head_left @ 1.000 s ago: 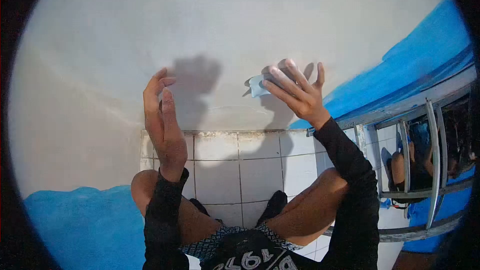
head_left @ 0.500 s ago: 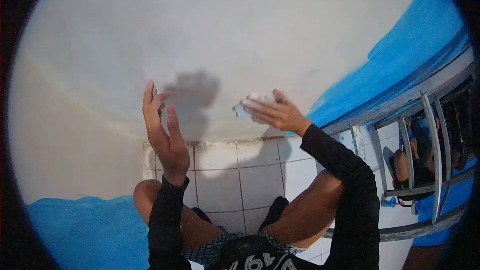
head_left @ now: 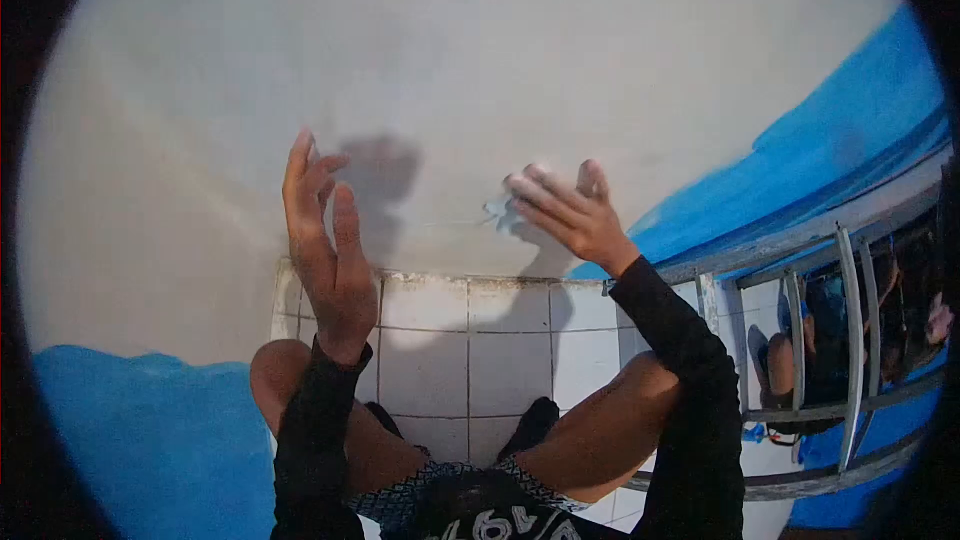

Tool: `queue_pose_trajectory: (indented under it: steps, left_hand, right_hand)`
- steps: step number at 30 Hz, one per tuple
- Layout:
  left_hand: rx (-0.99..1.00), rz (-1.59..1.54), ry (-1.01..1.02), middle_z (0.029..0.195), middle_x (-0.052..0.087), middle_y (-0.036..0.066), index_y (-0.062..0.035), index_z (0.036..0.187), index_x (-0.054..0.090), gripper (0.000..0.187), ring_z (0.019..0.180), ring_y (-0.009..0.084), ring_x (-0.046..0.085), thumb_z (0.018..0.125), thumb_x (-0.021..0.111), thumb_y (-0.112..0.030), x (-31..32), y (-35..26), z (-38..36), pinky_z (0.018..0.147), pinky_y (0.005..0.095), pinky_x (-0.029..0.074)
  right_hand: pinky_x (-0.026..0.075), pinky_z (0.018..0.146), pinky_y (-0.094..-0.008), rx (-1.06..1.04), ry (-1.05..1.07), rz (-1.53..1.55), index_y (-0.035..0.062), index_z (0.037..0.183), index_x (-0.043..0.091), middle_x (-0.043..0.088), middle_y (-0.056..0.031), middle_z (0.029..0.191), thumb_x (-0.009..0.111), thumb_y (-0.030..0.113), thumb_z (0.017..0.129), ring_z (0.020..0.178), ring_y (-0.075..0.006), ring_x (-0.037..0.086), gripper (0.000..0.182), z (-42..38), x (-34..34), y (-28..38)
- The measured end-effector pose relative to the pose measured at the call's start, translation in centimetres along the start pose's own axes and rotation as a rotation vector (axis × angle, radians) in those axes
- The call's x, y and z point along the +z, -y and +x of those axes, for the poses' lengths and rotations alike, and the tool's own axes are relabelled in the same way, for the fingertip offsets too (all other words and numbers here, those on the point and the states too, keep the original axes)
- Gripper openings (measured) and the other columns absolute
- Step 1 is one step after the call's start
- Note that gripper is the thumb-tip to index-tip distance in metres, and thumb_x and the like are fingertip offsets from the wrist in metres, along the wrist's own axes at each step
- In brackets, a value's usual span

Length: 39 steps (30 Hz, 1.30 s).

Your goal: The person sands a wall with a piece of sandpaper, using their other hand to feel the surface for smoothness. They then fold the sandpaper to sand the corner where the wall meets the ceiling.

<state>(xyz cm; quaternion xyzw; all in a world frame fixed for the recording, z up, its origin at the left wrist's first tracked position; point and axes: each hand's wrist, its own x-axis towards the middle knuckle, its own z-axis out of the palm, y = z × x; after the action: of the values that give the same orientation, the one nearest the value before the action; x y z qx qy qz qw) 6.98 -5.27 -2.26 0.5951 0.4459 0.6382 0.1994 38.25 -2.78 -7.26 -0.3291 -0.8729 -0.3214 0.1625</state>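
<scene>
My left hand (head_left: 330,245) is raised before the pale wall, fingers pointing up and thumb held apart, with nothing in it. To the right, my right hand (head_left: 570,212) reaches in from the side with its fingers stretched out and its thumb up. A small pale bluish-white thing (head_left: 500,216) shows just under the right fingertips, and I cannot tell whether the hand holds it. From it a faint thin line runs left across the wall. A wide gap separates the hands.
The white wall (head_left: 480,40) meets the tiled floor (head_left: 510,365) between my bent legs. Blue paint covers the lower left (head_left: 150,440) and the right of the wall. At right stands a metal rail with bars (head_left: 852,340); part of a person (head_left: 780,365) shows behind it.
The right hand has moved up and slightly right, its thumb lifting farther from the fingers. The pale thing has shifted right too. My left hand sits somewhat higher in view; the camera view has tilted slightly.
</scene>
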Motion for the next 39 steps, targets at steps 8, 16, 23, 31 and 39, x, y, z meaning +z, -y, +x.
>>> queue_pose_trajectory:
  steps: [8, 16, 23, 31, 39]
  left_hand:
    - [0.331, 0.249, 0.072, 0.154, 0.033, 0.025, 0.0026, 0.124, 0.055, 0.038, 0.143, 0.0402, 0.033, 0.104, 0.039, -0.026, -2.1, 0.0, -0.9, 0.112, 0.0529, 0.032]
    - [0.382, 0.288, 0.095, 0.152, 0.033, 0.025, 0.0023, 0.123, 0.056, 0.042, 0.143, 0.0396, 0.032, 0.105, 0.036, -0.030, -3.7, -0.4, -0.7, 0.112, 0.0544, 0.031]
    - [0.286, 0.191, 0.107, 0.148, 0.037, 0.025, 0.0023, 0.121, 0.057, 0.044, 0.139, 0.0393, 0.036, 0.105, 0.035, -0.032, -2.5, -0.5, -0.9, 0.111, 0.0524, 0.033]
    - [0.198, 0.128, 0.067, 0.147, 0.039, 0.024, -0.0008, 0.121, 0.059, 0.043, 0.135, 0.0371, 0.041, 0.106, 0.034, -0.032, -2.4, -0.4, -0.4, 0.104, 0.0489, 0.042]
    - [0.090, 0.138, 0.037, 0.147, 0.040, 0.022, -0.0018, 0.124, 0.059, 0.049, 0.131, 0.0327, 0.046, 0.108, 0.029, -0.037, -2.4, -0.3, -0.3, 0.102, 0.0460, 0.043]
  right_hand:
    - [0.020, 0.120, -0.0494, -0.139, 0.166, -0.138, 0.0286, 0.137, 0.054, 0.047, 0.0098, 0.151, 0.051, 0.024, 0.095, 0.139, -0.0108, 0.043, 0.043, -1.8, 1.7, 0.5]
    - [0.017, 0.122, -0.0534, 0.014, 0.068, -0.041, 0.0279, 0.137, 0.054, 0.043, 0.0085, 0.153, 0.054, 0.026, 0.093, 0.141, -0.0135, 0.041, 0.044, -0.4, -0.3, 0.4]
    - [0.014, 0.121, -0.0531, 0.121, -0.067, -0.094, 0.0269, 0.134, 0.057, 0.049, 0.0064, 0.149, 0.055, 0.025, 0.091, 0.139, -0.0131, 0.044, 0.043, 2.7, -3.2, 0.0]
    - [0.023, 0.119, -0.0508, 0.009, 0.091, 0.010, 0.0291, 0.132, 0.057, 0.049, 0.0097, 0.149, 0.052, 0.020, 0.093, 0.138, -0.0123, 0.045, 0.040, -0.1, -0.2, 0.8]
    - [0.032, 0.112, -0.0567, 0.002, 0.156, 0.109, 0.0253, 0.130, 0.058, 0.045, 0.0077, 0.152, 0.062, 0.017, 0.086, 0.140, -0.0122, 0.042, 0.045, -1.1, 0.7, 1.2]
